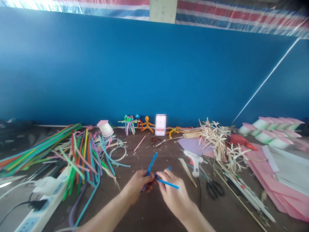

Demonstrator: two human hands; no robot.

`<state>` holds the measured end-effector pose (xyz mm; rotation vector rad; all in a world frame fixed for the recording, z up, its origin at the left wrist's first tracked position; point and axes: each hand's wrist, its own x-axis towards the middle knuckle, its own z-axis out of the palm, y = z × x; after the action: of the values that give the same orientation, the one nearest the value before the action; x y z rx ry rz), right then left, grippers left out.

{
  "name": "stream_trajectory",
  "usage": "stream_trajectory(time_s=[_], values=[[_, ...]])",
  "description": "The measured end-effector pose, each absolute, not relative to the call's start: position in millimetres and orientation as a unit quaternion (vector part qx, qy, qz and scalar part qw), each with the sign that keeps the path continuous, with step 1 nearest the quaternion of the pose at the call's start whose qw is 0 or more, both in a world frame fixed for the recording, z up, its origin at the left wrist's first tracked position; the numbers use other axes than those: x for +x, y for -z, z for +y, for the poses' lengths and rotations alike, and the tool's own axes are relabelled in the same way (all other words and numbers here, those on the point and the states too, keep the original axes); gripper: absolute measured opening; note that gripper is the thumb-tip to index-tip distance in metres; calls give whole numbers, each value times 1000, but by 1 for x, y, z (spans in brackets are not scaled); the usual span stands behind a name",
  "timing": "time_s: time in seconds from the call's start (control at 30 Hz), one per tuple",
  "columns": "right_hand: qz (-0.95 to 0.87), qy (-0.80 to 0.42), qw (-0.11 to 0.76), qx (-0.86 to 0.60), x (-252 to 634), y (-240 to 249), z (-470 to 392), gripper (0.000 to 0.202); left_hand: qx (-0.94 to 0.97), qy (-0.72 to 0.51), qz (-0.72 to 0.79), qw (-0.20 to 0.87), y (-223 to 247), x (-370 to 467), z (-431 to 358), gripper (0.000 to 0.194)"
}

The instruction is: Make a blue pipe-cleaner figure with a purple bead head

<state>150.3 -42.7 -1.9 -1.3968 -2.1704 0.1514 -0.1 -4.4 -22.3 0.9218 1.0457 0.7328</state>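
Observation:
Blue pipe cleaners (152,163) are pinched between my two hands, low in the middle of the head view. My left hand (138,184) is closed around one that points up and away, with a bit of purple showing beneath the fingers. In my right hand (172,187), thumb and fingers close on another blue strand (170,184) that runs off to the right, and a short blue end sticks up behind the fingers. The fingertips of both hands nearly meet. Where the strands join is hidden by the fingers.
Left lie bundled coloured pipe cleaners (84,154) and a power strip (45,206). Small pipe-cleaner figures (146,124) stand at the back. To the right are a glue gun (195,161), black scissors (214,188), pale dried strips (214,138), pink sheets (270,180) and white-pink cups (272,132).

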Motion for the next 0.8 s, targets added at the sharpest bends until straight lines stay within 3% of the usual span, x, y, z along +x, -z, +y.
stream_trajectory(time_s=[0.3, 0.57, 0.8], values=[[-810, -52, 214, -543, 149, 1, -41, 15, 501, -310, 483, 647, 20, 2, -4, 29], [-800, -86, 246, -541, 152, -3, -34, 12, 600, -305, 490, 554, 21, -2, -8, 18], [-777, -148, 284, -542, 156, -9, -32, 10, 608, -338, 480, 535, 24, -5, -7, 24]])
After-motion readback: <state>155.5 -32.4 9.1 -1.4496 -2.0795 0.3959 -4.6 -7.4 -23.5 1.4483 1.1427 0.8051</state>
